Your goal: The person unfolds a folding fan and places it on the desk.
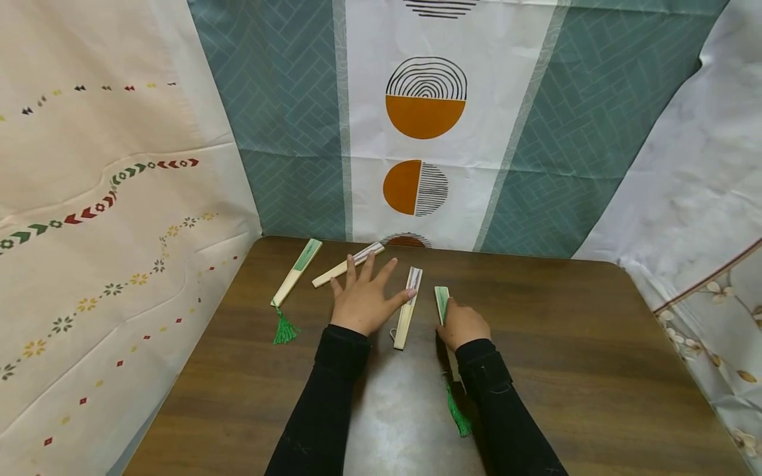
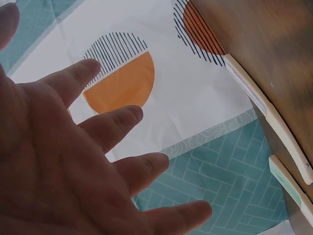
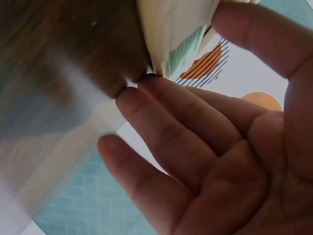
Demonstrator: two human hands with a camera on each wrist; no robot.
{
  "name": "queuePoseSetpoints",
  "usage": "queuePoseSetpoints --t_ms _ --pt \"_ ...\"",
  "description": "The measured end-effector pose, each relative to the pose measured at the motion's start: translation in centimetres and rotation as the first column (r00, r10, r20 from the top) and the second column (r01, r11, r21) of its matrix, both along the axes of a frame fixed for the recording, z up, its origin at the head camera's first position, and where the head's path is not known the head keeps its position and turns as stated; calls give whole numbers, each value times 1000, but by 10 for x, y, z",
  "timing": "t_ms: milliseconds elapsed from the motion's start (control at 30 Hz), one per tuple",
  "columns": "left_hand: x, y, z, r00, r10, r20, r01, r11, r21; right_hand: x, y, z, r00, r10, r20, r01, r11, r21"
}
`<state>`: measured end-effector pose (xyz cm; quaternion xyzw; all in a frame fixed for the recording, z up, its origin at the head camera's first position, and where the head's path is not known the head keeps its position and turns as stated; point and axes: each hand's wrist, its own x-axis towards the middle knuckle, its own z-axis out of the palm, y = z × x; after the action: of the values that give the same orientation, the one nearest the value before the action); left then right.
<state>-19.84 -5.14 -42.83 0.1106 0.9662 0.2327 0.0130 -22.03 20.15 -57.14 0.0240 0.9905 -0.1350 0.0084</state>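
Observation:
My right hand pinches a folded hand fan with a green upper part, its thumb on one side and fingertips on the other. In the right wrist view that fan stands between thumb and fingers, its pleated edge showing. A green tassel trails from its lower end beside my right sleeve. My left hand is spread wide with nothing in its grasp. Its thumb overlaps a pale fan in the head view, and its fingertips reach near a slanted pale fan.
A green-and-cream folded fan with a green tassel lies at the table's far left. The brown wooden table ends at the back against a patterned cloth. Another cloth hangs along the left side.

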Motion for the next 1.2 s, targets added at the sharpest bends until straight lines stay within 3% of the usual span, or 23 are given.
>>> queuePoseSetpoints --t_ms 100,300,533,800,967,1067,1200 --pt "0 0 1 1000 0 -6 0 1000 -1 -3 1 -1 999 -26 -40 25 1000 -6" --pt "1 0 2 1000 2 -9 -2 1000 1 -1 -3 16 996 -82 -48 79 995 -59" --pt "0 0 2 1000 -1 1 1 1000 -4 -6 9 7 999 -26 -33 22 994 -110" --pt "-1 1 2 1000 1 1 -1 1000 -20 -15 20 -2 999 -4 44 10 990 -138" --pt "-1 1 3 1000 1 9 -1 1000 -14 -17 24 -2 999 43 4 -41 979 -198" --pt "-1 1 3 1000 -1 14 1 1000 -14 -12 24 6 998 55 -27 -59 971 -231" --pt "-1 1 1 1000 -2 18 2 1000 -15 11 10 53 998 45 -38 -54 953 -298"
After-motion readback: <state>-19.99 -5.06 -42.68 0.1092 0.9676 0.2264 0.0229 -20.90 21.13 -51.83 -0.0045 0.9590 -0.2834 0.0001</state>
